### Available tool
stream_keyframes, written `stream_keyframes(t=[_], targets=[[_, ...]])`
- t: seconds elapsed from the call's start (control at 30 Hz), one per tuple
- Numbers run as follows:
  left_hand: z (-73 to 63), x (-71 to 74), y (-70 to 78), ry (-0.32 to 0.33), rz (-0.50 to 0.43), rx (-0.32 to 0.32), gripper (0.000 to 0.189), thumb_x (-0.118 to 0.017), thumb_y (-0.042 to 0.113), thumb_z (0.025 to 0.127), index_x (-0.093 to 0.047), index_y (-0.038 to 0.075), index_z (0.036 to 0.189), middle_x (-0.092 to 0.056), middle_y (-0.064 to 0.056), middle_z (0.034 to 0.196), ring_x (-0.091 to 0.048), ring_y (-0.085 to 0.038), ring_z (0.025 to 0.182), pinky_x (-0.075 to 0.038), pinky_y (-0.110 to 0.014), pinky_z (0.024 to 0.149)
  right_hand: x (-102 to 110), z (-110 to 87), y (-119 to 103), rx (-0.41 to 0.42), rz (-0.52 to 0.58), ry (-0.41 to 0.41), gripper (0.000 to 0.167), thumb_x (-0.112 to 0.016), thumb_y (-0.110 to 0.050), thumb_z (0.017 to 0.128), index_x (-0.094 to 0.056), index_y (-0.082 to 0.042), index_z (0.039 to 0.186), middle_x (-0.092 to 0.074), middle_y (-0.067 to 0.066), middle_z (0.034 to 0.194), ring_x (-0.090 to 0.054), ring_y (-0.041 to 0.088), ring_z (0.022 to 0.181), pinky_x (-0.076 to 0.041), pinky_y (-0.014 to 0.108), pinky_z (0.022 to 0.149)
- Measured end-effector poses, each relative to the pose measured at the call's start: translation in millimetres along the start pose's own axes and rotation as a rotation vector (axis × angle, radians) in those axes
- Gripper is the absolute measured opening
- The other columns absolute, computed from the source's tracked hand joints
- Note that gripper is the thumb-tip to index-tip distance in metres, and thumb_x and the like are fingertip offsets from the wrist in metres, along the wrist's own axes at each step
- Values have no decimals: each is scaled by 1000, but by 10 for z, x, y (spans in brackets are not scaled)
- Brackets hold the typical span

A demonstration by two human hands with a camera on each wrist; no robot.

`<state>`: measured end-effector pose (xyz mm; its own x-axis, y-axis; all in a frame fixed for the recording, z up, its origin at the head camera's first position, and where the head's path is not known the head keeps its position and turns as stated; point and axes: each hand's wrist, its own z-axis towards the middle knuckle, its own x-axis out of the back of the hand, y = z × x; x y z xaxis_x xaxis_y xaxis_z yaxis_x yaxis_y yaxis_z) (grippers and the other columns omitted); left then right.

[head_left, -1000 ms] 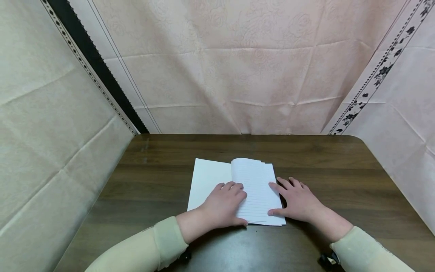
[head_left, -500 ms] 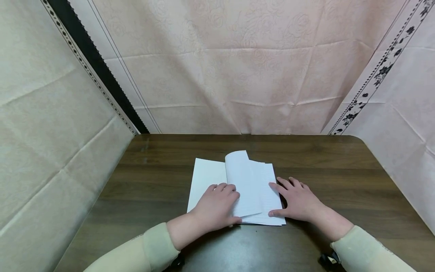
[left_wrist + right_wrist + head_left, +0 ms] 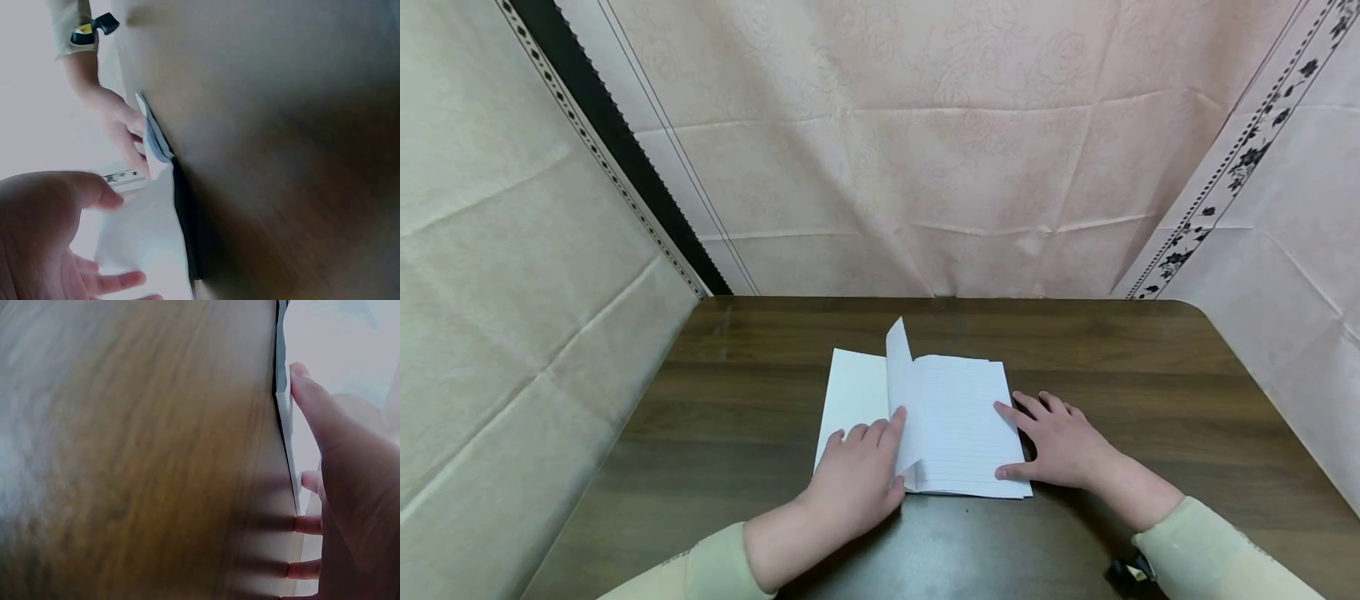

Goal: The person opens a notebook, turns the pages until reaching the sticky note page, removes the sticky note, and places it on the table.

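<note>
An open notebook (image 3: pixel 964 421) with ruled pages lies on the wooden table. Its left side is blank white (image 3: pixel 854 385). One leaf (image 3: pixel 900 375) stands raised near the fold, its upper corner tipped up. My left hand (image 3: pixel 856 479) is over the left side, its index finger extended against that leaf. In the left wrist view the thumb and fingers (image 3: pixel 115 282) are apart, with white paper beyond them. My right hand (image 3: pixel 1063 442) rests at the notebook's right edge with fingers spread. The right wrist view shows its thumb (image 3: pixel 312 403) on the page edge and other fingertips by the table.
The brown table (image 3: pixel 760 367) extends around the notebook on all sides. Pale patterned cloth (image 3: pixel 955 183) hangs behind its far edge and along both sides. A dark strap or device (image 3: pixel 1126 575) sits at the right wrist.
My left hand has moved left, carrying a leaf over from the right side towards the fold. The ruled page beneath is uncovered. My right hand has stayed in place.
</note>
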<state>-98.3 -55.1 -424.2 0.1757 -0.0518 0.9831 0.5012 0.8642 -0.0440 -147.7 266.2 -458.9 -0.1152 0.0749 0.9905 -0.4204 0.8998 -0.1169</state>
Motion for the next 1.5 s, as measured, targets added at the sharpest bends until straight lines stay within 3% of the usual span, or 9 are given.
stream_keyframes(t=[0.13,0.3,0.57,0.9,1.03,1.27,1.5], targets=[[-73,57,-25,33,-24,89,62,-68,34,84,-51,5,137,-63,-8,118,-62,-30,106,-48,-56,88,-3,-5,3,-7,6,1,105,-48,-91,72,-39,-25,153,-39,16,153,-36,50,134,-35,71,95],[-114,144,-157,48,-32,150,36,-67,31,88,-63,7,114,-63,-9,116,-60,-32,108,-43,-63,92,9,-9,-9,-10,11,-1,106,-50,-90,72,-40,-24,153,-39,16,153,-36,50,134,-35,71,95],[-179,180,-426,63,5,218,23,-66,29,92,-72,9,101,-64,-9,116,-57,-34,115,-33,-69,101,11,-14,-13,-4,-2,-1,105,-47,-91,72,-40,-24,153,-38,16,153,-36,51,134,-35,70,96],[-204,172,-536,78,-16,252,19,-64,27,94,-73,10,94,-64,-7,114,-56,-34,114,-31,-70,102,-39,-47,3,-9,44,29,100,-55,-84,75,-40,-25,153,-33,19,156,-28,51,139,-25,72,104],[-202,156,-556,94,-12,258,18,-65,28,92,-71,10,93,-64,-9,114,-56,-35,114,-30,-70,103,-34,-61,-6,-23,55,11,102,-51,-87,75,-36,-26,155,-30,16,159,-21,49,144,-17,73,106],[-189,139,-588,93,21,252,20,-63,26,93,-72,9,93,-64,-10,113,-55,-36,114,-29,-68,104,-71,-55,16,-40,72,-25,104,-47,-89,74,-32,-28,156,-27,16,160,-19,48,145,-16,74,106],[-196,87,-625,8,94,233,21,-65,26,91,-73,7,87,-64,-13,107,-57,-38,109,-35,-62,102,-97,-47,41,-37,59,-19,104,-47,-90,73,-33,-29,156,-27,15,160,-19,47,145,-17,73,107]])
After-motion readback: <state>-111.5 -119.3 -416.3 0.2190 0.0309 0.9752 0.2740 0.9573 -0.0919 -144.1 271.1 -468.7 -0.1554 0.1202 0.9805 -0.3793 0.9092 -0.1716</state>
